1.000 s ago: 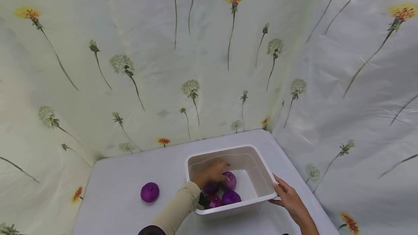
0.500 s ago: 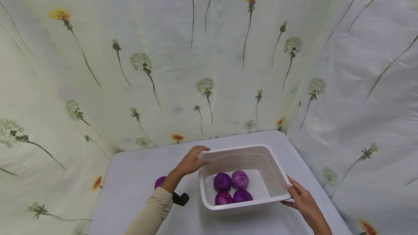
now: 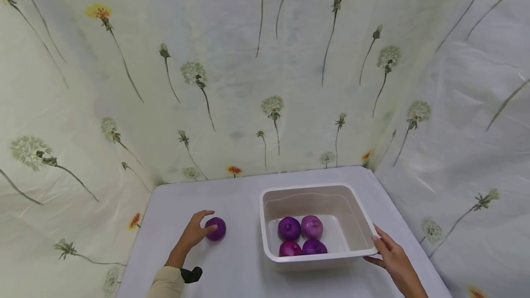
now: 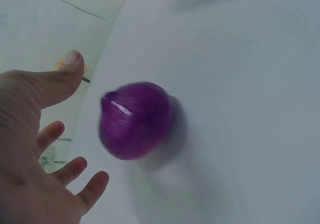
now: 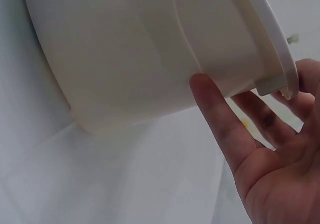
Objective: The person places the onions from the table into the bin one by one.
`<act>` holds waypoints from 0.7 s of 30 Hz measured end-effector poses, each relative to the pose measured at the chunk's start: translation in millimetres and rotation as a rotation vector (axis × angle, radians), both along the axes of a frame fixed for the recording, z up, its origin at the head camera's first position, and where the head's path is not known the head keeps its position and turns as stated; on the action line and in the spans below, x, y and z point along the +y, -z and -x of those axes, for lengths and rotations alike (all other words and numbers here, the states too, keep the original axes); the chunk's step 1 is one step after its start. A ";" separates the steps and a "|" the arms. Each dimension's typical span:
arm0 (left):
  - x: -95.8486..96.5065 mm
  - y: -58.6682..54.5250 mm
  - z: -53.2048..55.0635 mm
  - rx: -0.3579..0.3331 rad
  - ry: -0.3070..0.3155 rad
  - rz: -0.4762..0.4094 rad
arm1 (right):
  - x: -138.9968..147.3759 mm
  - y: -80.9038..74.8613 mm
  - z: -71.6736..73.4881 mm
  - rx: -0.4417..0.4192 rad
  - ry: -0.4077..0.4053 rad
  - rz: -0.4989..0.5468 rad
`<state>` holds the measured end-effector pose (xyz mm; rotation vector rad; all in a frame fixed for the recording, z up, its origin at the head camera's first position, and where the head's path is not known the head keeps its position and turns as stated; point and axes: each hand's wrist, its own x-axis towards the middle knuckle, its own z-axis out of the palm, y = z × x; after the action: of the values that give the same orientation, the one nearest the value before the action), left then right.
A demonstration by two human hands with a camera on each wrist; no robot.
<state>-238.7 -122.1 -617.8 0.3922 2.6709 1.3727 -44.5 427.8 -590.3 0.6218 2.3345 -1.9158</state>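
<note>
A purple onion [image 3: 217, 231] lies on the white-covered table, left of a white plastic tub [image 3: 316, 263]. Beside this onion in the head view is my left hand [image 3: 193, 232], thumb and fingers spread. The left wrist view shows the same onion [image 4: 136, 121] in front of the fingertips, with a gap between. My right hand [image 3: 392, 255] grips the tub by its near right corner. In the right wrist view one finger [image 5: 215, 106] presses the tub's outer wall, and other fingers reach behind the rim. Several purple onions [image 3: 312, 227] sit inside the tub at its left.
The table [image 3: 236, 270] carries a smooth white cover. Flower-printed curtain sheets [image 3: 232, 105] rise behind it and along both sides. A black wrist strap piece [image 3: 192, 275] sticks out beside the left cuff.
My left hand has come out of the tub, leaving the onions inside, and moved left to the lone onion. My right hand stays on the tub's corner. The head view has turned slightly left.
</note>
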 end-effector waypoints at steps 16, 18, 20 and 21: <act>22.3 54.6 -7.9 -0.028 -0.090 0.003 | -0.3 0.9 -0.5 0.007 0.014 0.021; 24.5 58.6 -6.7 -0.032 -0.102 -0.016 | 0.2 0.3 -0.8 0.002 0.018 0.024; 25.9 60.9 -6.8 -0.036 -0.115 -0.022 | 1.0 0.6 0.2 -0.001 0.019 0.021; 26.3 61.6 -7.1 -0.042 -0.123 -0.023 | 1.5 0.8 0.6 0.004 0.019 0.017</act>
<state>-231.6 -95.8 -679.3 0.2019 2.6874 1.4284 -45.0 429.3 -591.1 0.6419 2.3199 -1.9448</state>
